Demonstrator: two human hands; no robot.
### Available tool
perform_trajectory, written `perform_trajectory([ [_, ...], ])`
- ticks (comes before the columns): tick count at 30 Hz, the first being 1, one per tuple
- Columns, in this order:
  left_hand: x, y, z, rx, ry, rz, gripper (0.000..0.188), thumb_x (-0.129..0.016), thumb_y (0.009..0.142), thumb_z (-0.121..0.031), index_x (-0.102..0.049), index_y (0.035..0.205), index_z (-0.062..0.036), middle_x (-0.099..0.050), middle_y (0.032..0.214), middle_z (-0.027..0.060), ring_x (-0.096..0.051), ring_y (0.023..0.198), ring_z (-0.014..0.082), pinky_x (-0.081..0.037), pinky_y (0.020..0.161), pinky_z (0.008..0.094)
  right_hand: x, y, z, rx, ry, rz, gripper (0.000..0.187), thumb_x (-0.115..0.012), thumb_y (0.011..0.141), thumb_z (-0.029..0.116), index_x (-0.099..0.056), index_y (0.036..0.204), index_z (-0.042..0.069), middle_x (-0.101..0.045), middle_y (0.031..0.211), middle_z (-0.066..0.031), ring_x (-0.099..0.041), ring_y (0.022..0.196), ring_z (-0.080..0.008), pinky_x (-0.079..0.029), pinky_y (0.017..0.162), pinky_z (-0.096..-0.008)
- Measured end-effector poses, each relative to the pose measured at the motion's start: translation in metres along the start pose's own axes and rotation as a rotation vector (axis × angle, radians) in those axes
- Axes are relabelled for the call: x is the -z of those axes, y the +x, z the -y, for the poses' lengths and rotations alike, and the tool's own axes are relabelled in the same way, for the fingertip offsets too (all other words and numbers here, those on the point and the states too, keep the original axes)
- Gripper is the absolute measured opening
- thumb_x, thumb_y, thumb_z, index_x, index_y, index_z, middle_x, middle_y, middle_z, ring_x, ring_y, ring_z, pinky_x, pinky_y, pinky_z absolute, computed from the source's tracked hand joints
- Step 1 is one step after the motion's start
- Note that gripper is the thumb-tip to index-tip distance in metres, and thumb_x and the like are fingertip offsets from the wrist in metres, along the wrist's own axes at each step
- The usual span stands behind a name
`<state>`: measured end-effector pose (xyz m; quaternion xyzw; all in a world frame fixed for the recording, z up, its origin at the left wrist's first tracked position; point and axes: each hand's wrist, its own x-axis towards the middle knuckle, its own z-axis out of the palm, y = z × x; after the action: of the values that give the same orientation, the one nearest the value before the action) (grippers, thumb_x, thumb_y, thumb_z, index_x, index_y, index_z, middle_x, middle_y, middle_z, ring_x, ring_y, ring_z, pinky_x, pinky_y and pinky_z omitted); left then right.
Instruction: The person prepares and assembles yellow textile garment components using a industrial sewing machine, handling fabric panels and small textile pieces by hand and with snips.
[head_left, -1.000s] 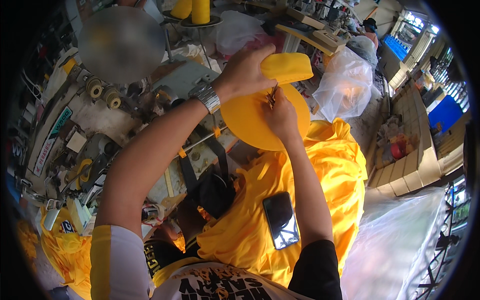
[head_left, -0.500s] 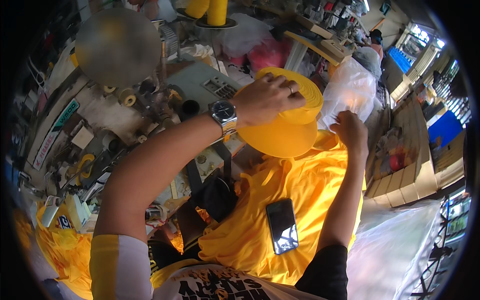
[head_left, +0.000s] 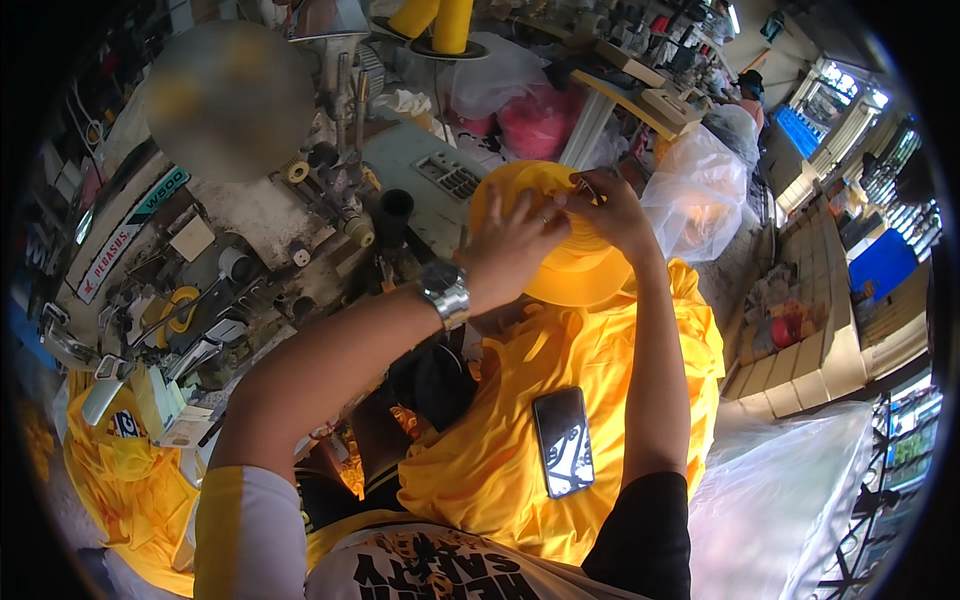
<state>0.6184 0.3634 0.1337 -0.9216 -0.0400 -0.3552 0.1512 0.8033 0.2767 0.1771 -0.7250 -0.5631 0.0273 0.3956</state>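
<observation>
Rolls of yellow fabric strip (head_left: 582,284), wound flat, lie one on another before me beside the machine. My left hand (head_left: 512,245), with a watch at its wrist, rests over the near left of the upper roll, fingers spread. Across the roll's right side reaches my right hand (head_left: 608,212), its fingers bent together in a pinch at the top. What lies between those fingertips is too small to make out. Bright yellow cloth (head_left: 520,440) covers my lap below the rolls, and a dark phone (head_left: 564,442) lies on it.
An industrial sewing machine (head_left: 215,210) fills the left side. Yellow thread cones (head_left: 453,25) stand at the back. A clear plastic bag (head_left: 695,190) sits right of the rolls. More yellow cloth (head_left: 125,490) hangs at lower left; plastic sheeting (head_left: 780,490) lies at lower right.
My right hand has come left from beside the plastic bag onto the rolls. My left hand has slid down and toward me, its fingers now spread. The view has shifted slightly.
</observation>
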Motion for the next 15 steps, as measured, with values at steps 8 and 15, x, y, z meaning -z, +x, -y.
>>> perform_trajectory([
  [8,-0.029,0.064,0.037,0.218,-0.487,-0.053,0.024,-0.064,0.082,-0.013,-0.066,0.103,-0.0019,-0.067,0.093,0.0165,-0.063,0.094,0.0344,-0.05,0.082,0.0431,0.008,-0.01,0.01,-0.256,0.295,-0.002,0.043,-0.075,0.08,0.027,-0.062,0.107,-0.004,-0.062,0.073,-0.0105,-0.055,0.063,-0.0153,-0.046,0.063,-0.0306],
  [15,0.017,0.123,0.054,0.586,-1.435,-0.111,0.021,-0.051,0.097,-0.018,-0.058,0.083,-0.0026,-0.068,0.089,0.0092,-0.063,0.075,0.0187,-0.049,0.07,0.0325,0.0,-0.044,0.006,-0.141,0.058,-0.14,0.049,-0.074,0.082,0.029,-0.059,0.116,-0.004,-0.063,0.081,-0.0111,-0.056,0.07,-0.0162,-0.047,0.068,-0.0296],
])
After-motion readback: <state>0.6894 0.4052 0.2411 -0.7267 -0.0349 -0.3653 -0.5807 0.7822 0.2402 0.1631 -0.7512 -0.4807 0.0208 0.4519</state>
